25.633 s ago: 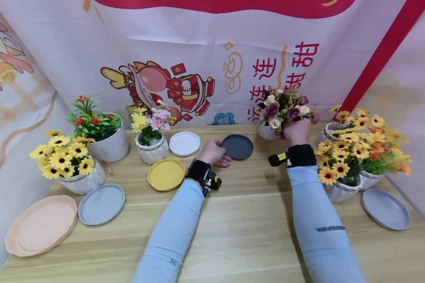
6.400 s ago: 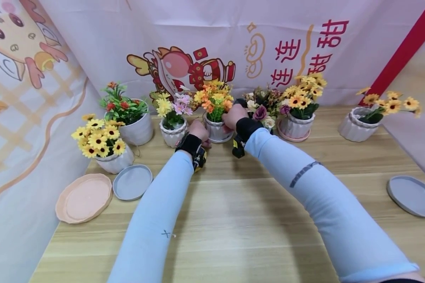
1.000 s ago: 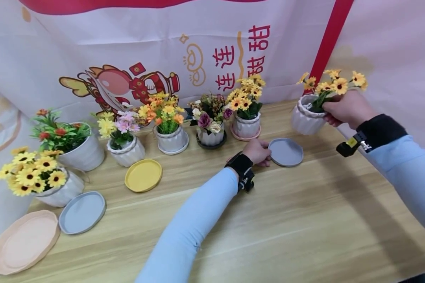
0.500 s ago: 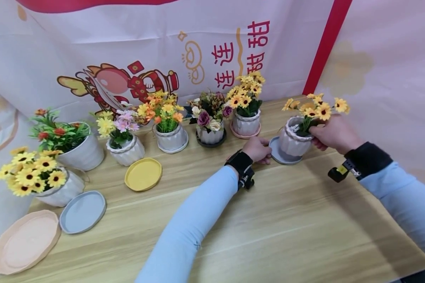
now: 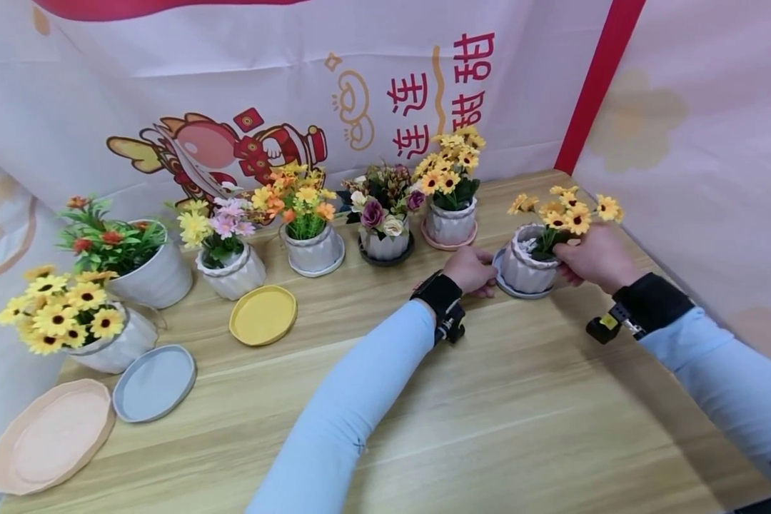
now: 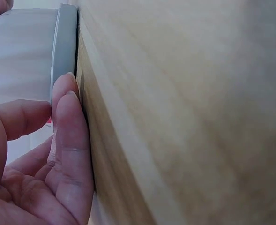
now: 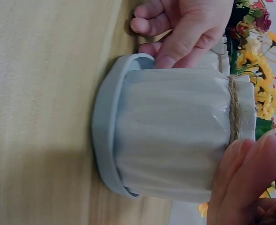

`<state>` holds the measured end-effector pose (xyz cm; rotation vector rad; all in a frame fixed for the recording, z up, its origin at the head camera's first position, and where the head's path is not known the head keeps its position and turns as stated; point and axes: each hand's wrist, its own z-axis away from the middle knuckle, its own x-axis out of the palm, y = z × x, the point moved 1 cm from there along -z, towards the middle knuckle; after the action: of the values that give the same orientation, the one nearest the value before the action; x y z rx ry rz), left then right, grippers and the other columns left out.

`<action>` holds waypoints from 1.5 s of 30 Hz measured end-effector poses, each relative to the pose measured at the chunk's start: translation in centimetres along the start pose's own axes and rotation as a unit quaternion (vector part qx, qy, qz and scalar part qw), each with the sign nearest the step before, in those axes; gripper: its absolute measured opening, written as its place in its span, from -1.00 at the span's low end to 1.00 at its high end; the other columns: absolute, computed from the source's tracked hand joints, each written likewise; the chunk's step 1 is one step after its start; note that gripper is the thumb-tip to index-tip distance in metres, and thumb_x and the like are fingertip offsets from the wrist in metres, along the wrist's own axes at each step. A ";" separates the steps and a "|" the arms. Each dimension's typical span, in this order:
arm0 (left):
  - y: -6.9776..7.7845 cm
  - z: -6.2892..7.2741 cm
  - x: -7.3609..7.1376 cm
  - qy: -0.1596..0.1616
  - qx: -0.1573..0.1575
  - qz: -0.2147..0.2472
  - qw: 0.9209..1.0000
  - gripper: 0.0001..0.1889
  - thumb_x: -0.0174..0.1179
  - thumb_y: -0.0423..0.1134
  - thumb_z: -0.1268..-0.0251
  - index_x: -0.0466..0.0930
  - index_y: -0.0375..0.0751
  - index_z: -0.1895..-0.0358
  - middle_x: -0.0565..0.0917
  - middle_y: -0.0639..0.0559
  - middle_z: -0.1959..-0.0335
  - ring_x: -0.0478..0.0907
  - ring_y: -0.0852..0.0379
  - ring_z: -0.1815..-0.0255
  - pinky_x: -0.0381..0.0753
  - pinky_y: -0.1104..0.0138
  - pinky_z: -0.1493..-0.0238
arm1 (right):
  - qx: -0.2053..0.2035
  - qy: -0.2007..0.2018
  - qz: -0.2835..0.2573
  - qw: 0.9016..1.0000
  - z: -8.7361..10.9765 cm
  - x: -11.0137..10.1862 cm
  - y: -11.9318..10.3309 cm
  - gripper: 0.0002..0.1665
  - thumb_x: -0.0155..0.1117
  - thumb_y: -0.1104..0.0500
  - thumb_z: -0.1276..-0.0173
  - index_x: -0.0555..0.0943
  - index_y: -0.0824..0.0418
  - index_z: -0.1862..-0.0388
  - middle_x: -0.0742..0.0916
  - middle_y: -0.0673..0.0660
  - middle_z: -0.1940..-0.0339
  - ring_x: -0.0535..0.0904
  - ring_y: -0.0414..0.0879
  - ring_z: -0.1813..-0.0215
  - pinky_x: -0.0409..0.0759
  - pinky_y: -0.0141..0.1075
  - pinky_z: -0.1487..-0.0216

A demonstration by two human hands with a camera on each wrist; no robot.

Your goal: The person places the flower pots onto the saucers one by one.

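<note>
A white ribbed flower pot with yellow daisy-like flowers stands upright within a grey-blue saucer, right of the table's middle. My right hand grips the pot near its rim from the right side. In the right wrist view, its fingers lie against the pot wall by a twine band. At the saucer's left edge my left hand pinches the rim between thumb and fingers. The left wrist view has that thumb above the rim and fingertips low beside the table. The right thumb is hidden there.
Three potted flowers on saucers, orange, purple-white and yellow, line the back. Pots without saucers stand further left. A yellow saucer, a grey-blue saucer and a pink saucer hold nothing.
My right hand has brought the yellow-flowered pot left and down into the grey-blue saucer, which my left hand keeps holding. Earlier, other pots along the back were set on saucers.
</note>
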<state>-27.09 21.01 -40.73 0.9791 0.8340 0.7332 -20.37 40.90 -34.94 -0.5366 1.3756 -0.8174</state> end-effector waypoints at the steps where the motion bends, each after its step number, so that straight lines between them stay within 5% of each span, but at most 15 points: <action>1: 0.1 0.2 0.0 0.000 0.002 -0.002 1.000 -0.69 0.16 -0.47 -0.36 0.60 -0.37 -0.14 0.70 -0.18 0.48 0.57 0.12 0.66 0.66 0.36 0.61 | 0.000 -0.002 -0.001 1.000 0.0 0.1 0.0 -0.68 0.11 0.24 -0.37 0.59 0.54 0.34 0.68 0.10 0.67 0.63 -0.10 0.63 0.72 -0.16 0.55; 6: 0.5 0.8 -0.2 0.003 0.006 -0.007 1.000 -0.70 0.16 -0.45 -0.38 0.60 -0.38 -0.14 0.73 -0.26 0.38 0.59 0.08 0.61 0.69 0.31 0.54 | -0.004 -0.002 -0.002 1.000 0.1 0.4 -0.1 -0.69 0.09 0.23 -0.36 0.57 0.53 0.30 0.68 0.11 0.67 0.63 -0.10 0.63 0.72 -0.16 0.56; 13: 0.3 0.3 -0.1 0.013 -0.008 -0.001 1.000 -0.69 0.17 -0.47 -0.36 0.60 -0.35 -0.14 0.67 -0.14 0.54 0.55 0.13 0.69 0.65 0.37 0.64 | -0.017 -0.002 0.005 1.000 0.4 0.5 0.4 -0.60 0.01 0.20 -0.41 0.62 0.54 0.36 0.70 0.17 0.63 0.65 -0.08 0.59 0.72 -0.22 0.50; 19: -0.1 0.0 -0.1 0.007 -0.028 0.004 1.000 -0.63 0.20 -0.43 -0.37 0.53 -0.37 -0.21 0.66 -0.09 0.54 0.56 0.11 0.68 0.67 0.36 0.63 | -0.043 -0.048 0.009 0.998 2.3 -0.5 0.3 -0.50 -0.08 0.21 -0.51 0.43 0.64 -0.18 0.75 0.25 0.43 0.72 -0.08 0.44 0.75 -0.26 0.35; 23: 0.4 1.4 -1.6 -0.010 -0.022 -0.035 0.999 -0.55 0.25 -0.29 -0.38 0.48 -0.32 -0.29 0.71 -0.12 0.32 0.69 0.02 0.46 0.70 0.35 0.46 | -0.045 0.013 0.083 0.995 5.4 -2.6 -1.0 -0.40 -0.03 0.09 -0.55 0.38 0.57 -0.31 0.77 0.26 0.35 0.72 -0.15 0.43 0.71 -0.40 0.38; 27: 1.2 4.4 -5.0 -0.053 0.046 -0.085 0.994 -0.58 0.19 -0.25 -0.44 0.50 -0.33 -0.28 0.71 -0.21 0.11 0.72 -0.14 0.23 0.70 0.35 0.31 | -0.054 0.112 0.095 0.988 7.9 -3.5 -2.8 -0.43 0.00 -0.03 -0.57 0.51 0.44 -0.22 0.74 0.28 0.37 0.65 -0.25 0.52 0.59 -0.57 0.51; 31: 1.7 8.9 -9.7 -0.056 0.114 -0.119 0.985 -0.69 0.17 -0.26 -0.45 0.59 -0.32 -0.16 0.70 -0.18 0.14 0.71 -0.12 0.24 0.73 0.32 0.25 | -0.095 0.150 0.073 0.981 9.0 -2.9 -5.1 -0.44 0.07 -0.09 -0.54 0.58 0.37 -0.15 0.72 0.29 0.39 0.62 -0.27 0.56 0.57 -0.62 0.50; 35: 1.3 13.7 -15.1 0.003 0.150 -0.157 0.976 -0.76 0.17 -0.26 -0.45 0.64 -0.26 -0.06 0.69 -0.12 0.21 0.69 0.01 0.31 0.73 0.33 0.29 | -0.152 0.137 0.039 0.978 8.9 -0.7 -7.4 -0.55 0.16 -0.05 -0.50 0.64 0.29 -0.07 0.72 0.24 0.43 0.65 -0.19 0.54 0.64 -0.53 0.49; 38: -0.1 16.9 -19.0 0.067 0.149 -0.180 0.970 -0.78 0.16 -0.23 -0.47 0.65 -0.24 -0.03 0.69 -0.08 0.25 0.68 0.02 0.34 0.73 0.31 0.31 | -0.181 0.103 0.028 0.978 8.3 1.5 -8.8 -0.60 0.20 -0.02 -0.48 0.66 0.25 -0.07 0.72 0.21 0.43 0.67 -0.12 0.51 0.68 -0.45 0.48; 45: -4.6 21.5 -27.1 0.200 0.078 -0.194 0.957 -0.74 0.11 -0.20 -0.49 0.64 -0.28 -0.05 0.71 -0.17 0.22 0.65 0.01 0.41 0.72 0.27 0.33 | -0.210 -0.006 0.001 0.978 6.1 7.5 -12.2 -0.66 0.15 0.09 -0.52 0.67 0.31 -0.04 0.73 0.22 0.44 0.68 -0.06 0.49 0.72 -0.27 0.48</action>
<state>-21.13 -11.96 -31.01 0.7788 1.4116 0.5340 -16.77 26.78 -29.60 -0.8639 1.5456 -0.5184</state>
